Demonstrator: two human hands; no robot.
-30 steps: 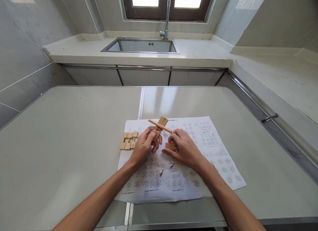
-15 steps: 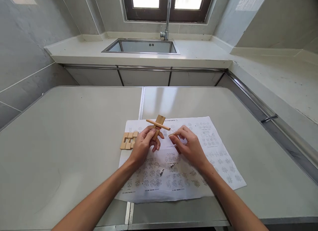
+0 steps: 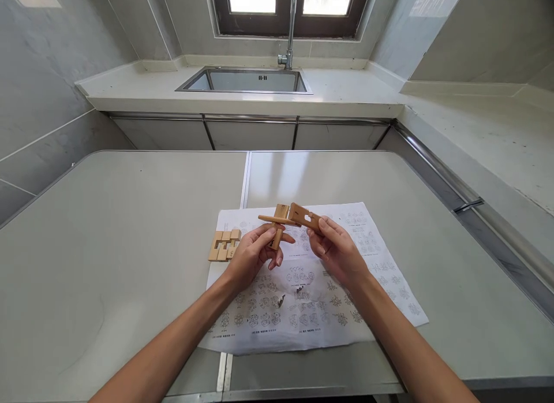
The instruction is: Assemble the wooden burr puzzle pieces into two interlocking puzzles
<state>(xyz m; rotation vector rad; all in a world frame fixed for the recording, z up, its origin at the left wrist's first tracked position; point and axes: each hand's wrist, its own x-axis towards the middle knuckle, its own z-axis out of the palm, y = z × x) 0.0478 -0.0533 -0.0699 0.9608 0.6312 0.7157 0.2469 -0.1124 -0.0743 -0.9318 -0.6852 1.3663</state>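
My left hand [image 3: 255, 253] grips two crossed wooden puzzle sticks [image 3: 277, 220], held above a printed instruction sheet [image 3: 372, 276]. My right hand [image 3: 337, 250] pinches a third notched wooden piece [image 3: 304, 216] and holds its end against the crossed sticks. A small cluster of joined wooden blocks [image 3: 224, 245] lies on the table at the sheet's left edge, just left of my left hand.
The sheet lies on a pale table [image 3: 121, 230] with a seam down its middle. Beyond it runs a counter with a steel sink [image 3: 246, 79] and a tap [image 3: 288, 22] under a window. A second counter [image 3: 489, 131] runs along the right.
My right hand picked a wooden piece up from the sheet and raised it to the crossed sticks in my left hand. The left hand stayed nearly still.
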